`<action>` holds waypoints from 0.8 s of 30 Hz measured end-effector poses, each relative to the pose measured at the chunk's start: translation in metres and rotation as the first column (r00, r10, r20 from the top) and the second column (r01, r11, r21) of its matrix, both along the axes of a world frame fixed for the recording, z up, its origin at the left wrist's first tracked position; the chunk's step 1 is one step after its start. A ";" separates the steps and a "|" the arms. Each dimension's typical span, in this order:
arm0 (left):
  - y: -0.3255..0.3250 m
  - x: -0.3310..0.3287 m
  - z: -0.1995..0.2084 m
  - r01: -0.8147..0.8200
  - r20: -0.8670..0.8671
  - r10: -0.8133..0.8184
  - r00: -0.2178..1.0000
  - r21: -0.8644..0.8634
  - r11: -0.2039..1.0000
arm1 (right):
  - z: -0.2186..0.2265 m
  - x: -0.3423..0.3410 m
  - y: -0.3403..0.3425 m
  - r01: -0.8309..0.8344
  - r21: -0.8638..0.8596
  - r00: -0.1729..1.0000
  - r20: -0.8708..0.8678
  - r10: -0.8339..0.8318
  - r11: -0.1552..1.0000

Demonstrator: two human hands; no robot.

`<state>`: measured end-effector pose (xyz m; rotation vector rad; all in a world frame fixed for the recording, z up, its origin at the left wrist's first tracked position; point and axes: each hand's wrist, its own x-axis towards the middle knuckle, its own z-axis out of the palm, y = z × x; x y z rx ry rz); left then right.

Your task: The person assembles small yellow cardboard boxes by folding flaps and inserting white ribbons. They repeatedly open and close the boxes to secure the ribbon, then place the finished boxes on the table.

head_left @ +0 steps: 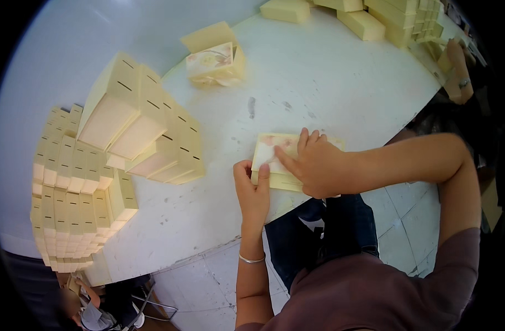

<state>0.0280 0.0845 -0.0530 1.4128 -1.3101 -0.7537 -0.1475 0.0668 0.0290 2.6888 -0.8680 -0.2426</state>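
A flat cream box (288, 182) lies near the table's front edge, with a white card printed with pale pink flowers (267, 159) on top. My left hand (253, 185) grips its near left corner, thumb on top and fingers along the side. Across the card reaches my right hand (317, 164), its fingers stretched and apart, the index finger pressing on the printed face. The hand covers the right part of the card and box.
An open cream box (230, 69) with a flowered card stands farther back. Tall stacks of cream boxes (87, 187) fill the left side. More boxes (362, 22) are piled at the far right, near another person's arm (459, 69). Another person (92, 309) sits at lower left.
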 end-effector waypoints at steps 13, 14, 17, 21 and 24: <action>-0.011 -0.022 0.083 0.510 0.830 -0.275 0.485 -0.013 0.860 | 0.012 -0.035 -0.010 -0.367 0.894 0.341 0.385 -0.857 0.256; 0.001 -0.024 0.080 0.521 0.857 -0.300 0.419 0.044 0.852 | 0.012 -0.036 -0.009 -0.334 0.911 0.348 0.357 -0.867 0.242; 0.012 -0.013 0.077 0.532 0.877 -0.345 0.334 0.126 0.837 | 0.019 -0.033 -0.008 -0.326 0.917 0.385 0.350 -0.854 0.229; 0.025 0.003 0.070 0.580 0.886 -0.391 0.248 0.187 0.793 | 0.026 -0.025 -0.002 -0.347 0.901 0.469 0.408 -0.784 0.261; 0.029 0.012 0.060 0.588 0.913 -0.297 0.280 0.082 0.805 | 0.022 -0.022 -0.003 -0.329 0.888 0.470 0.448 -0.760 0.320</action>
